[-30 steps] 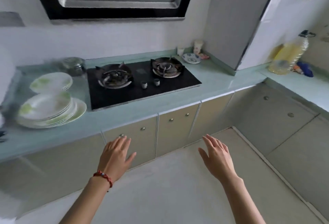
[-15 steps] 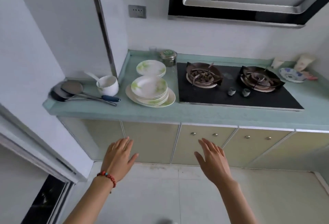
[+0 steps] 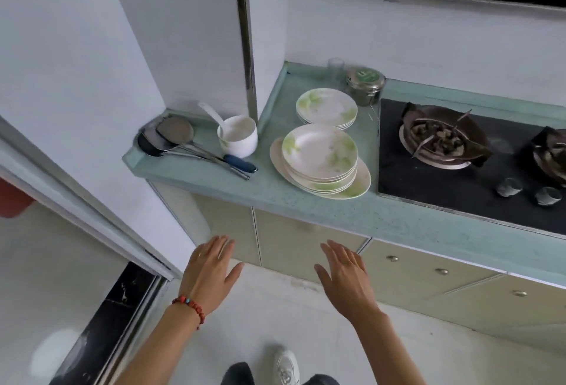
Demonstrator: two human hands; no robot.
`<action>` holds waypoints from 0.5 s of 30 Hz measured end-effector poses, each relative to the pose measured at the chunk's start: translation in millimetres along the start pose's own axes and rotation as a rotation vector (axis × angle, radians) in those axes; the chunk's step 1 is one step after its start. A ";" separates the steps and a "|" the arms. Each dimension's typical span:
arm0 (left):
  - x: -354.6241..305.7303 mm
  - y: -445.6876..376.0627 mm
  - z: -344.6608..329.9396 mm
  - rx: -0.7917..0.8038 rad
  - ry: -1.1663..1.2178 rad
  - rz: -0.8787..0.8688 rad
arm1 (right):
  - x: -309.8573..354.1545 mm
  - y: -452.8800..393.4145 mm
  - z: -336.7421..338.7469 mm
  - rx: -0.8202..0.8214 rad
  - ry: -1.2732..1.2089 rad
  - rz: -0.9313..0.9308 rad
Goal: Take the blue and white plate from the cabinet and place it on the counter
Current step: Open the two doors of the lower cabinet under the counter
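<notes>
Two bare hands hover palms-down in front of a kitchen desk (image 3: 398, 222), neither touching anything. Left hand (image 3: 208, 274), at about 7 o'clock in the view, has its fingers (image 3: 223, 246) stretched out and slightly apart; a red bead bracelet (image 3: 190, 305) circles the wrist. Right hand (image 3: 346, 280), at about 6 o'clock, likewise has its fingers spread and grips nothing. Both hang just before the closed beige cabinet doors (image 3: 306, 240) beneath the pale green desk.

On the desk, toward 12 o'clock from the hands, a stack of white plates with green leaf print (image 3: 320, 161) sits on a wider plate, with a second smaller stack (image 3: 326, 107) behind it. At 10 o'clock from the big stack stands a white bowl (image 3: 239, 138) holding a spoon, beside several ladles (image 3: 174, 139) lying flat. A metal tin with a green lid (image 3: 364, 86) and a clear glass (image 3: 335, 67) stand at the back edge. To 3 o'clock lies a black gas hob (image 3: 459, 170).

No blue and white plate can be made out; the cabinet doors are shut. A white shoe (image 3: 286, 366) shows at the bottom edge.
</notes>
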State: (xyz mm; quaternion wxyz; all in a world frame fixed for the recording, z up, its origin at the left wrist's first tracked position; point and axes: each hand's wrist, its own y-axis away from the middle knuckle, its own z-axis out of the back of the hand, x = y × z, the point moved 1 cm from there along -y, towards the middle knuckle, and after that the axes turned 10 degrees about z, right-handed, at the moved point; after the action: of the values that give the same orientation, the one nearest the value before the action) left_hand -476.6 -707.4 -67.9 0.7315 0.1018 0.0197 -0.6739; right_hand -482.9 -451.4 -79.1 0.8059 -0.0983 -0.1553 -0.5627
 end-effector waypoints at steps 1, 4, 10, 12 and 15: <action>2.4 -6.2 -3.2 0.010 0.010 0.008 | 1.3 -8.9 -5.5 0.015 -0.009 0.013; 9.9 -24.6 -12.2 0.051 0.024 0.028 | 6.6 -31.9 -24.8 0.049 -0.026 0.044; 29.1 -77.1 -54.3 0.071 0.137 -0.003 | 21.4 -79.0 -70.6 -0.019 -0.081 0.018; 36.9 -96.7 -76.5 0.071 0.283 0.046 | 26.6 -95.4 -90.3 -0.040 -0.177 -0.052; 39.2 -126.0 -102.0 0.124 0.644 0.207 | 35.2 -120.0 -119.5 -0.147 -0.534 -0.302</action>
State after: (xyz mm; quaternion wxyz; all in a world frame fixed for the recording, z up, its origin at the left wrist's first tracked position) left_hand -586.7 -736.9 -189.6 0.7445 0.3551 0.1980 -0.5295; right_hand -567.6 -563.7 -179.8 0.6346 -0.2763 -0.3331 -0.6402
